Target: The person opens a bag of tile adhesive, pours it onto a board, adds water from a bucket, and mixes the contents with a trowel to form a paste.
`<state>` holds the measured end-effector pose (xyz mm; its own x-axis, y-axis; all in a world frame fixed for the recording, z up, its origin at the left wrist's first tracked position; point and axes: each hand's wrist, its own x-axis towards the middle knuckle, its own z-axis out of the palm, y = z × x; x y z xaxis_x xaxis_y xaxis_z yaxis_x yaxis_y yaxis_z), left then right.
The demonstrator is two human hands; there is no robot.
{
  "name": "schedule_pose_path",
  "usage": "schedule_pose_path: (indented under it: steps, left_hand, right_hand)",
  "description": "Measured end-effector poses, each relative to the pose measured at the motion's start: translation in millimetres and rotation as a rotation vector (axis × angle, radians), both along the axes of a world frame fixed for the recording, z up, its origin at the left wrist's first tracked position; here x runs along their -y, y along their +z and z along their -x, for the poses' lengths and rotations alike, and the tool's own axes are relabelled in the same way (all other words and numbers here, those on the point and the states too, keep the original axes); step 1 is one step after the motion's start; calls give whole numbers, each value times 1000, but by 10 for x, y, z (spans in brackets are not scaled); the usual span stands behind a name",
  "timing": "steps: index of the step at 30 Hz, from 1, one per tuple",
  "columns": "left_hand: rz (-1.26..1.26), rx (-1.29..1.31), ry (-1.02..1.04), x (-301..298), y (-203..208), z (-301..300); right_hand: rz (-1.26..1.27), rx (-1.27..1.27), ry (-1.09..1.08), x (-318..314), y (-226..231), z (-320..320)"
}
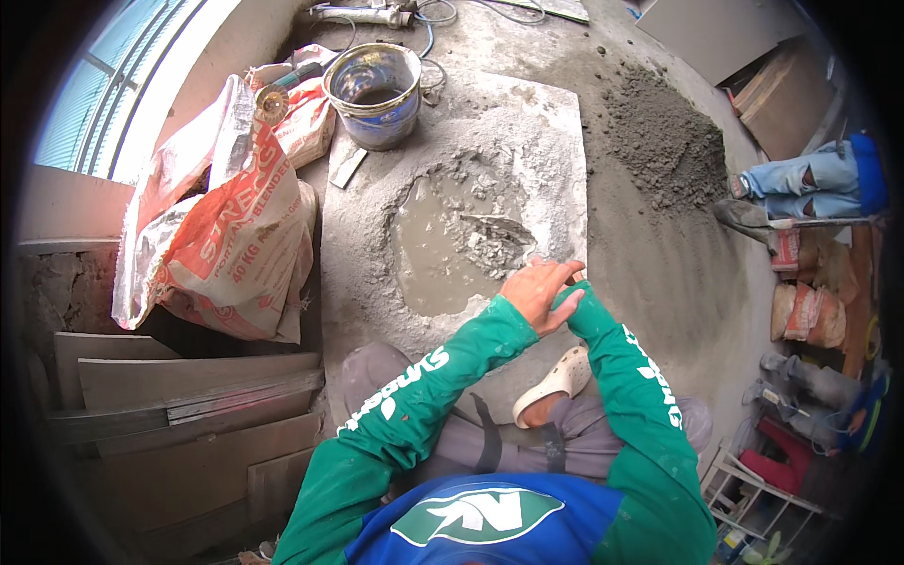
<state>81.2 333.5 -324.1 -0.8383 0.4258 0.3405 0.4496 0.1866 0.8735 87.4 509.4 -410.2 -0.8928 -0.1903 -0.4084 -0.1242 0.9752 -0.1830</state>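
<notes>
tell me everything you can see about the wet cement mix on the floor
The grey ring of cement powder with a muddy pool lies on the concrete floor, in front of the crouching person. Its dry, crumbly rim forms a crater holding brownish-grey water. A mortar-caked trowel blade lies in the wet middle among lumps. The left hand hovers at its near edge, over the right hand; a blue metal bucket stands behind it.

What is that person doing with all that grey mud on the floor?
A person in green sleeves crouches by a ring of grey powder with a puddle of wet grey mix in its middle. The left hand lies over the right hand, and neither holds a tool. A trowel lies in the puddle. A blue bucket stands behind it, opened sacks lie to the left, and a sand heap sits to the right.
</notes>
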Motion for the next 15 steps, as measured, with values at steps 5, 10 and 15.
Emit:
schedule_pose_path:
  steps: [5, 10, 15]
  left_hand:
    - [-7, 21, -5, 10, -24, -35]
    - [57, -2, -20, -4, -45, -84]
    - [27, 17, -43, -67, -26, -71]
  right_hand:
    - [-101, 19, -51, 320, -365, 931]
    - [98, -74, 5, 191, -412, 224]
    - [137, -197, 84, -285, -37, -752]
